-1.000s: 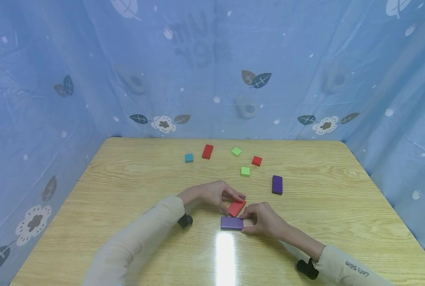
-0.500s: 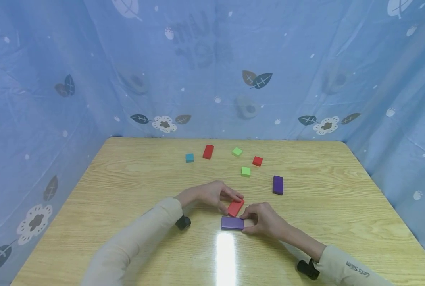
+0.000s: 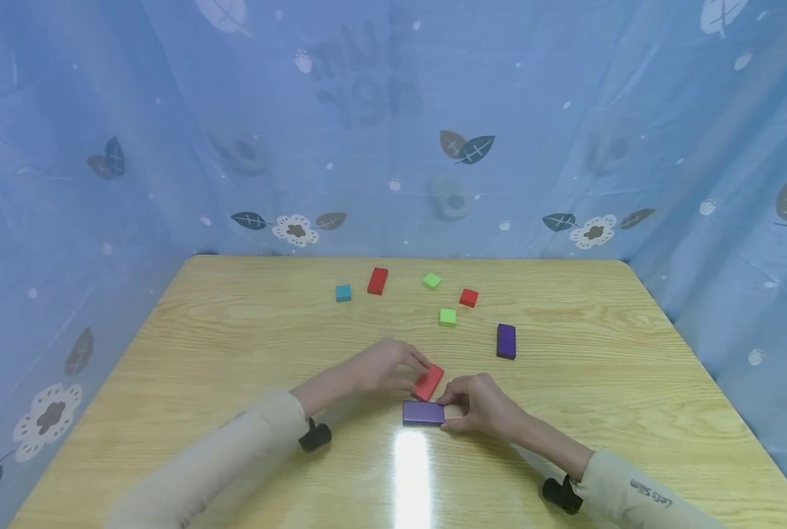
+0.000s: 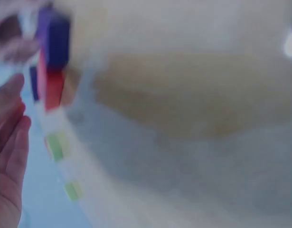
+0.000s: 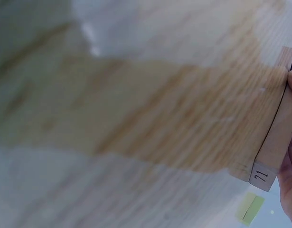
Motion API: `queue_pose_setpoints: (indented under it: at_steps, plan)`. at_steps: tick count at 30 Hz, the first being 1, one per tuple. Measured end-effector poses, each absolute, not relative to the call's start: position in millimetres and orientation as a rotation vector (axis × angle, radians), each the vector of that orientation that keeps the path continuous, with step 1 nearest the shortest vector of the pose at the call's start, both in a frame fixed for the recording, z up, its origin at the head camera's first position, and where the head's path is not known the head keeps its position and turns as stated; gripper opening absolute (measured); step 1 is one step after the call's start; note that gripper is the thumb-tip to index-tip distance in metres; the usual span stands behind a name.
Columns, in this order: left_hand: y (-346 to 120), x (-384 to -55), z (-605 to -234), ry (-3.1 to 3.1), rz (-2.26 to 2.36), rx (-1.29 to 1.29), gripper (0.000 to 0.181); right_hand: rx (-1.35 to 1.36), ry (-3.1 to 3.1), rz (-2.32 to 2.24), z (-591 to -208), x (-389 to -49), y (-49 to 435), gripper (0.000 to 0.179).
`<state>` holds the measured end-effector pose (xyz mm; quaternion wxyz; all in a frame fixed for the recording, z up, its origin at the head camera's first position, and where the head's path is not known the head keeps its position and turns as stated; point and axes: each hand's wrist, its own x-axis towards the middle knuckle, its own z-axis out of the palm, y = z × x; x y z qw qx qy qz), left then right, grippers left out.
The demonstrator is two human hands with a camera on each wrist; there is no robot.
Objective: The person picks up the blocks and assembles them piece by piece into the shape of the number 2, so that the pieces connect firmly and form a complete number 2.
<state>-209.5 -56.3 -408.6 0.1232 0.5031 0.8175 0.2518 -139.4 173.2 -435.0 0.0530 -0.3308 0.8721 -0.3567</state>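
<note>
My right hand pinches a plain wooden block between thumb and fingers. In the right wrist view this wooden block has "71" printed on its end. Its left end meets a purple block lying lengthwise on the table. Just behind the purple block, a red block lies at a slant. My left hand is at the red block's left side, fingers extended. From the left wrist, the fingers appear apart from the red block; that view is blurred.
Farther back on the wooden table lie a blue block, a red block, green blocks and a small red block. Another purple block lies to the right. A blue curtain hangs behind.
My left hand has loosened from the red block and drawn back to the left. The right hand still holds the wooden block against the purple one. The head view has shifted slightly.
</note>
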Motion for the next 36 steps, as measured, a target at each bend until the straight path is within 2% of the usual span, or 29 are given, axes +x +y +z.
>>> queue_pose_setpoints:
  at_steps: [8, 14, 20, 36]
  plan:
    - [-58.6, -174.2, -412.5, 2.553, 0.434, 1.531, 0.027, -0.984, 2.634, -1.091, -435.1, -139.8, 172.2, 0.023]
    - [-59.4, -180.0, -415.2, 2.509, 0.587, 1.477, 0.028, -0.969, 2.633, -1.077, -434.0, -140.5, 172.2, 0.024]
    - [-59.1, -185.2, -416.0, 2.468, 0.564, 1.529, 0.031, -0.976, 2.631, -1.076, -435.2, -140.3, 172.2, 0.024]
    - [-62.4, -186.8, -420.6, 2.432, 0.757, 1.463, 0.029, -1.048, 2.642, -1.070, -439.2, -143.2, 175.3, 0.027]
